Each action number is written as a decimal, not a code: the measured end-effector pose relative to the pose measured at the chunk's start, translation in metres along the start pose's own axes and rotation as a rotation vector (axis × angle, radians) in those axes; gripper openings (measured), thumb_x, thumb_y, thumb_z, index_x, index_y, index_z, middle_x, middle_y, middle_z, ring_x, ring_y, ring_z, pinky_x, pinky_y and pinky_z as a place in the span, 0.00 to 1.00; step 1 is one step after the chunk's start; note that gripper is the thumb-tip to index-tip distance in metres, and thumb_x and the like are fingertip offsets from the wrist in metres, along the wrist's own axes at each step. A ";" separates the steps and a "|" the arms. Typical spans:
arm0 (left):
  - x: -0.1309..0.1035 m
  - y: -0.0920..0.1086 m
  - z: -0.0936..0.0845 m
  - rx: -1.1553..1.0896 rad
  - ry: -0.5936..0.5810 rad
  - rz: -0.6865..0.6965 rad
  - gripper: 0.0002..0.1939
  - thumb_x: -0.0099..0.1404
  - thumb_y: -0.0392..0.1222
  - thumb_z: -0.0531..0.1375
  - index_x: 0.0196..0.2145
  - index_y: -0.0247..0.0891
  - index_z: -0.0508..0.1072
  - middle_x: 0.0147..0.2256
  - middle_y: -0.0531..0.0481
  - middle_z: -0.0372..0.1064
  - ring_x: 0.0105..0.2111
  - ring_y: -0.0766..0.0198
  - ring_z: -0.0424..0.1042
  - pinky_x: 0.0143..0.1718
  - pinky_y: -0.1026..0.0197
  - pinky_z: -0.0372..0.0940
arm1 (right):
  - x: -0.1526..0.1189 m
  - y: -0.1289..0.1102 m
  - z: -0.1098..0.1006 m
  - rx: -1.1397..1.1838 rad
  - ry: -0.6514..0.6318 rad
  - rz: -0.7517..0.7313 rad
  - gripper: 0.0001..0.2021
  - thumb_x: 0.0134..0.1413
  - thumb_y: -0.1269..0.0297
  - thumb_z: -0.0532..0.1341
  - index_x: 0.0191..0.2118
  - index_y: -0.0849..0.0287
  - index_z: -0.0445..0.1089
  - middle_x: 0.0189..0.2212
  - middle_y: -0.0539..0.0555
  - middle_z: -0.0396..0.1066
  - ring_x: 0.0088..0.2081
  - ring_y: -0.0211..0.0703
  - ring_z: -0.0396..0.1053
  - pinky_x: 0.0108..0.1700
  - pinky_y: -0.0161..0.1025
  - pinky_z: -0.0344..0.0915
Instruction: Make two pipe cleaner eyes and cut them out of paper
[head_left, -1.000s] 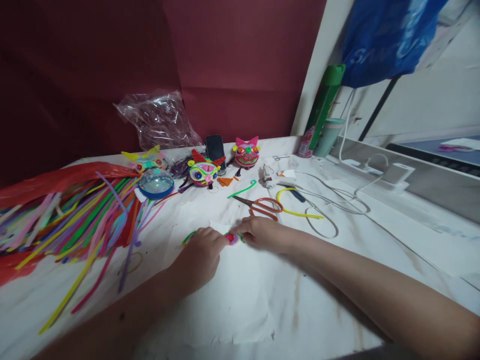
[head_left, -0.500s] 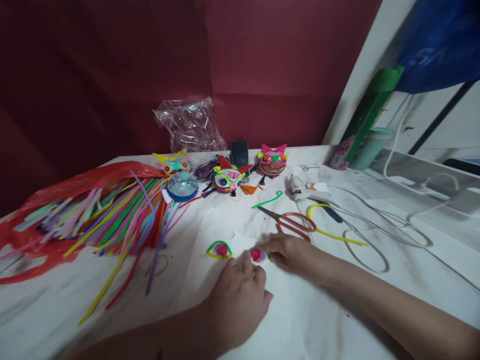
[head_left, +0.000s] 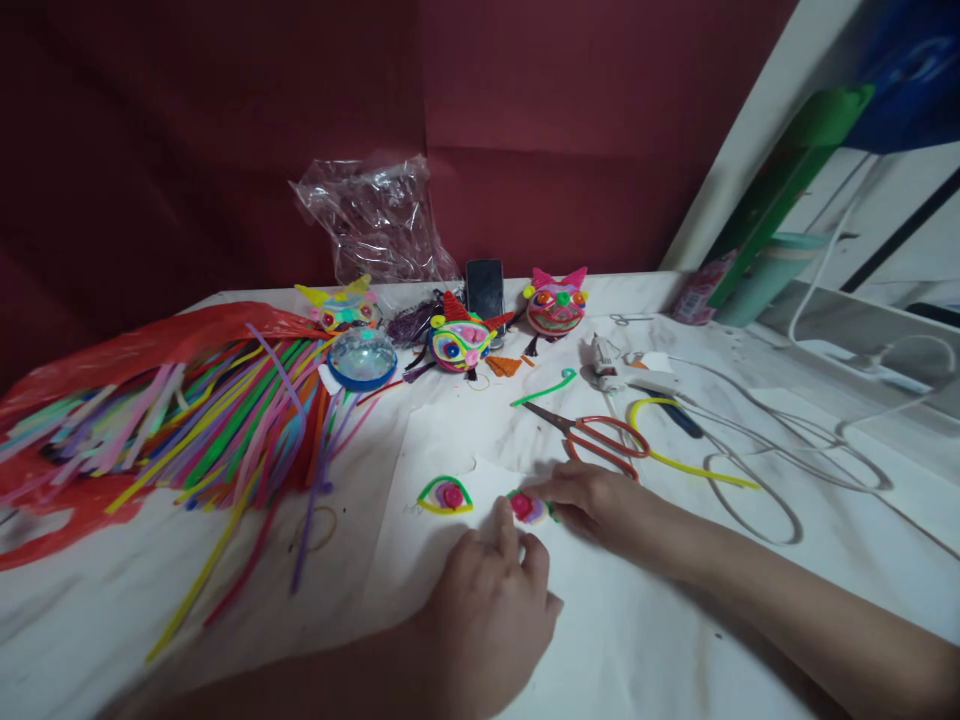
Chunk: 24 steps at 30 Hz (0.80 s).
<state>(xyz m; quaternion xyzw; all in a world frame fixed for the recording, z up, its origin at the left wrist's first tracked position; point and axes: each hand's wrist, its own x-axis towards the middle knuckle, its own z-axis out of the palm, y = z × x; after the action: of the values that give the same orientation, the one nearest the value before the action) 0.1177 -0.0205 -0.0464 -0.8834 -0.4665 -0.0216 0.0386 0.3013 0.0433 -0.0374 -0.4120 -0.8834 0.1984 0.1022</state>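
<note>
Working off one head view, I have the left hand (head_left: 491,600) at the near edge of the pink-centred eye piece (head_left: 523,508), index finger out, others curled; can't tell if it presses or just touches. Right hand (head_left: 604,500) covers the piece's right end; thumb hidden, so I can't tell pinch from press. Piece lies on white paper (head_left: 450,440), right of a fully visible green-and-yellow eye (head_left: 448,495). Pencil marks beside that one: too faint to read. Phone (head_left: 484,285) is partly behind the red-horned head (head_left: 461,340). Blue bag (head_left: 911,80) cut off top right.
</note>
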 end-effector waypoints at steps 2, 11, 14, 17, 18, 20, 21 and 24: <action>0.000 0.000 -0.001 0.016 -0.002 -0.003 0.22 0.62 0.51 0.59 0.47 0.33 0.73 0.53 0.27 0.67 0.34 0.49 0.77 0.36 0.48 0.70 | 0.000 0.001 0.001 0.002 0.004 -0.012 0.21 0.55 0.77 0.54 0.51 0.51 0.72 0.33 0.54 0.70 0.36 0.43 0.69 0.37 0.35 0.64; -0.001 -0.002 -0.005 0.069 0.066 0.015 0.14 0.59 0.45 0.61 0.39 0.33 0.77 0.46 0.30 0.73 0.32 0.50 0.75 0.32 0.51 0.68 | -0.001 0.003 -0.002 -0.012 0.013 -0.022 0.21 0.55 0.76 0.55 0.53 0.51 0.71 0.35 0.54 0.70 0.36 0.41 0.70 0.38 0.33 0.63; -0.002 -0.003 -0.005 0.046 0.075 0.006 0.13 0.58 0.43 0.61 0.38 0.32 0.77 0.45 0.29 0.73 0.31 0.49 0.74 0.31 0.50 0.68 | 0.000 0.003 -0.003 -0.025 0.002 -0.016 0.21 0.55 0.76 0.56 0.52 0.52 0.71 0.35 0.54 0.70 0.35 0.40 0.70 0.37 0.33 0.63; -0.003 -0.003 -0.005 0.057 0.058 0.064 0.09 0.59 0.39 0.60 0.34 0.32 0.77 0.40 0.30 0.75 0.38 0.44 0.74 0.33 0.49 0.68 | 0.001 0.002 -0.004 -0.036 -0.002 -0.006 0.21 0.55 0.75 0.56 0.53 0.52 0.71 0.35 0.54 0.70 0.35 0.41 0.70 0.37 0.33 0.63; -0.003 -0.002 -0.006 0.071 0.035 0.089 0.08 0.60 0.38 0.59 0.33 0.32 0.77 0.39 0.31 0.75 0.41 0.43 0.73 0.33 0.49 0.69 | 0.001 0.001 -0.005 -0.042 -0.006 -0.002 0.21 0.55 0.75 0.56 0.53 0.52 0.70 0.35 0.54 0.70 0.36 0.41 0.70 0.38 0.33 0.63; -0.002 -0.003 -0.008 0.102 -0.011 0.113 0.08 0.61 0.36 0.58 0.32 0.32 0.77 0.37 0.32 0.76 0.43 0.43 0.73 0.33 0.50 0.69 | 0.002 -0.001 -0.006 -0.053 -0.024 0.009 0.21 0.56 0.75 0.55 0.53 0.53 0.70 0.35 0.54 0.70 0.36 0.41 0.70 0.38 0.34 0.63; -0.001 -0.003 -0.010 0.113 -0.023 0.104 0.09 0.61 0.36 0.57 0.33 0.31 0.77 0.38 0.32 0.76 0.42 0.43 0.74 0.34 0.50 0.70 | 0.002 -0.002 -0.007 -0.056 -0.035 0.013 0.21 0.56 0.75 0.55 0.53 0.53 0.70 0.35 0.55 0.70 0.36 0.42 0.70 0.39 0.34 0.63; 0.003 -0.007 -0.014 0.094 -0.046 0.029 0.11 0.61 0.38 0.58 0.38 0.32 0.76 0.46 0.31 0.73 0.37 0.48 0.76 0.34 0.51 0.71 | 0.002 -0.004 -0.010 -0.045 -0.051 0.022 0.20 0.56 0.76 0.55 0.53 0.54 0.71 0.36 0.55 0.70 0.37 0.42 0.70 0.38 0.35 0.64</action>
<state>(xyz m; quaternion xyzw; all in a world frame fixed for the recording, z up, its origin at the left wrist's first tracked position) 0.1139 -0.0158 -0.0315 -0.8875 -0.4550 0.0211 0.0698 0.3001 0.0453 -0.0268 -0.4187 -0.8854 0.1901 0.0682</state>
